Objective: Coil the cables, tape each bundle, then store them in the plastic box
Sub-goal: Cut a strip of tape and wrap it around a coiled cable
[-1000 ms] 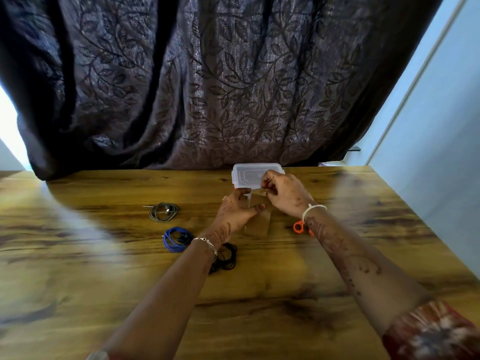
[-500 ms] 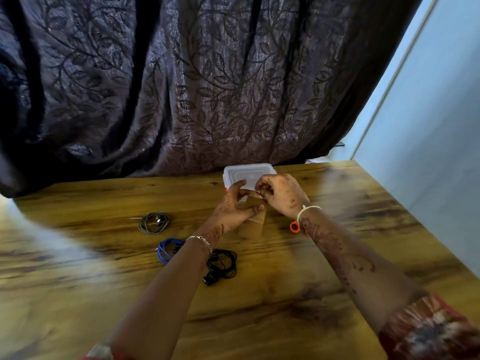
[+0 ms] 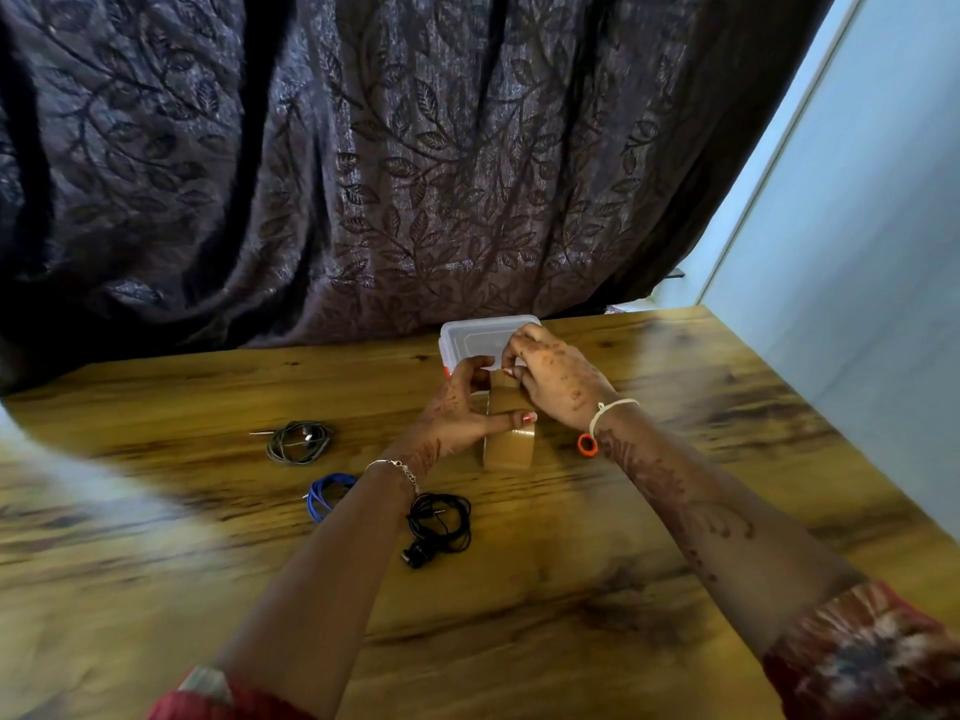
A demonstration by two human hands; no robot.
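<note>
A brown tape roll [image 3: 508, 443] stands on edge on the wooden table [image 3: 571, 589]. My left hand [image 3: 457, 410] grips the roll, thumb across its face. My right hand [image 3: 558, 379] pinches the tape's end at the top of the roll. Behind both hands sits the clear plastic box [image 3: 478, 336] with its lid on. Three coiled cables lie to the left: a grey-green one [image 3: 300, 442], a blue one [image 3: 326, 493] partly hidden by my left wrist, and a black one [image 3: 439, 527].
An orange scissor handle [image 3: 586, 445] pokes out under my right wrist; the blades are hidden. A dark leaf-patterned curtain [image 3: 363, 174] hangs behind the table. A pale wall [image 3: 857, 252] runs along the table's right edge.
The camera view shifted left and down a little. My left hand's fingers curled tighter around the roll, and my right hand stays pinching at its top.
</note>
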